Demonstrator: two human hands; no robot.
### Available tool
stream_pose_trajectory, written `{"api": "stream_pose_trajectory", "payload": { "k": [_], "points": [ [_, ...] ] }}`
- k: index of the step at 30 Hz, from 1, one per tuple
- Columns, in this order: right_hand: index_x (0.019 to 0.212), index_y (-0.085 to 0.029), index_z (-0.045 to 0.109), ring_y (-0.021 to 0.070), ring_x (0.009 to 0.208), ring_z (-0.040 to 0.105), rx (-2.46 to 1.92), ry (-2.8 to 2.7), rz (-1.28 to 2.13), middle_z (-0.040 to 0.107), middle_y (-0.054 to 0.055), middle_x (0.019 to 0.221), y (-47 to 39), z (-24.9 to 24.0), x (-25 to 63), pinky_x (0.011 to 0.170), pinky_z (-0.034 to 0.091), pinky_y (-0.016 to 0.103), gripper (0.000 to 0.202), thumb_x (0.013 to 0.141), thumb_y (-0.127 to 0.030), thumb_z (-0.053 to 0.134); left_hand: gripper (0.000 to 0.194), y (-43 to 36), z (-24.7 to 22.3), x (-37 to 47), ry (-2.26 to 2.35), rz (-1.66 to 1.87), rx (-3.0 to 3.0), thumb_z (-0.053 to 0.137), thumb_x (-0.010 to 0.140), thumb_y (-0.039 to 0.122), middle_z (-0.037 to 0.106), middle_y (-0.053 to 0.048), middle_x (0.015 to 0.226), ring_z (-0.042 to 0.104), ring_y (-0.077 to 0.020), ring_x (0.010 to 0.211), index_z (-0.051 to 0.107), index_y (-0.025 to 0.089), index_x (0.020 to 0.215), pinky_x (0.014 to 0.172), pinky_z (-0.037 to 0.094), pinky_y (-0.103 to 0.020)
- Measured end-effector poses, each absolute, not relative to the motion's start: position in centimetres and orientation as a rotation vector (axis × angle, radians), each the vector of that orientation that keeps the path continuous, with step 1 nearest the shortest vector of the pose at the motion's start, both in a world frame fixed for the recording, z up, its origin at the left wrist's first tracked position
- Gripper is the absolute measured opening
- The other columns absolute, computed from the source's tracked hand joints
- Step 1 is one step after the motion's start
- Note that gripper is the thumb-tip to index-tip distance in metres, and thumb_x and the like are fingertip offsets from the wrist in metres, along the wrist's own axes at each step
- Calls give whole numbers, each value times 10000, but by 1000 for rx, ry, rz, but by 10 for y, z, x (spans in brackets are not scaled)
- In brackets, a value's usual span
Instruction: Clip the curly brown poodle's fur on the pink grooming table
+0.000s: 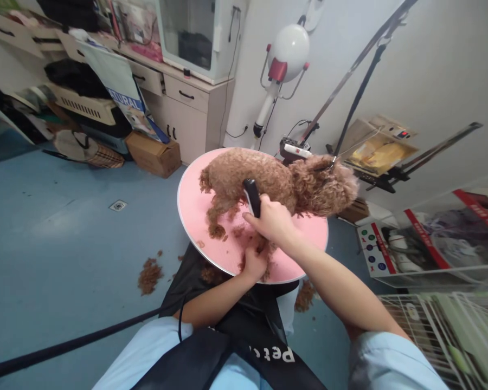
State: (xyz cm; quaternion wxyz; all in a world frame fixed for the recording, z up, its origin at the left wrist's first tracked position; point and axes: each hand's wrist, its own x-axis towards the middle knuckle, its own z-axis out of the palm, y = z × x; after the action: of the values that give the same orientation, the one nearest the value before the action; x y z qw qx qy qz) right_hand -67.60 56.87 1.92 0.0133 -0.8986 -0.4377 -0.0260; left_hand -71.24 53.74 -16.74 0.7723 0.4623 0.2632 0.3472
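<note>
A curly brown dog [252, 170] stands on a round pink grooming table [191, 200], its head to the right with a dark strap about its neck. My right hand [274, 221] is closed around a black hair clipper [251, 195], close to the dog's side. The clipper's upper end points up; its blade end is hidden by my hand. Lower down, at the near edge of the table, my left hand [255, 261] is closed around a front leg of the dog, mostly hidden by my fingers. Cut brown hair [238, 232] lies on the tabletop.
Clumps of cut hair [149, 275] are on the blue floor. Behind the table rise a white lamp-like device [288, 51] on a stand and a slanted grooming arm [360, 97]. A cardboard box [153, 154] sits by the cabinet; a wire rack [435, 330] stands at right.
</note>
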Motion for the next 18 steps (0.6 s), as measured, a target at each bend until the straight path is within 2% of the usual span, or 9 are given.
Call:
{"api": "stream_pose_trajectory", "payload": {
  "k": [4, 8, 10, 14, 18],
  "points": [
    [1005, -173, 508, 304, 805, 700, -2753, -1454, 62, 714, 122, 877, 569, 12, -681, 630, 456, 307, 372, 814, -483, 579, 171, 536, -170, -710, 561, 796, 1000, 659, 773, 309, 629, -33, 682, 587, -155, 646, 600, 150, 750, 605, 449, -266],
    [1027, -181, 488, 292, 804, 696, -2699, -1358, -169, 709, 107, 865, 569, 18, -677, 643, 446, 307, 410, 852, -551, 501, 207, 541, -164, -713, 502, 816, 1044, 617, 810, 300, 706, -96, 925, 645, -202, 850, 660, 140, 934, 759, 493, -311],
    [1033, -170, 494, 302, 784, 695, -2733, -1340, -208, 710, 123, 857, 567, 15, -676, 636, 440, 315, 419, 846, -544, 512, 225, 543, -160, -715, 466, 803, 1043, 606, 813, 277, 708, -111, 987, 650, -214, 904, 656, 134, 980, 799, 499, -330],
    [983, -178, 531, 278, 731, 690, -2656, -1477, 48, 716, 110, 832, 555, 2, -676, 597, 418, 294, 373, 804, -501, 583, 267, 545, -159, -721, 499, 739, 977, 682, 728, 224, 717, -95, 903, 673, -233, 851, 633, 130, 973, 765, 524, -350],
    [989, -186, 519, 249, 725, 671, -2533, -1340, -85, 701, 78, 820, 541, -1, -671, 600, 407, 280, 353, 806, -482, 578, 384, 543, -161, -729, 395, 657, 912, 638, 745, 179, 697, -104, 1111, 647, -248, 1042, 628, 165, 1129, 911, 499, -383]
  ]
}}
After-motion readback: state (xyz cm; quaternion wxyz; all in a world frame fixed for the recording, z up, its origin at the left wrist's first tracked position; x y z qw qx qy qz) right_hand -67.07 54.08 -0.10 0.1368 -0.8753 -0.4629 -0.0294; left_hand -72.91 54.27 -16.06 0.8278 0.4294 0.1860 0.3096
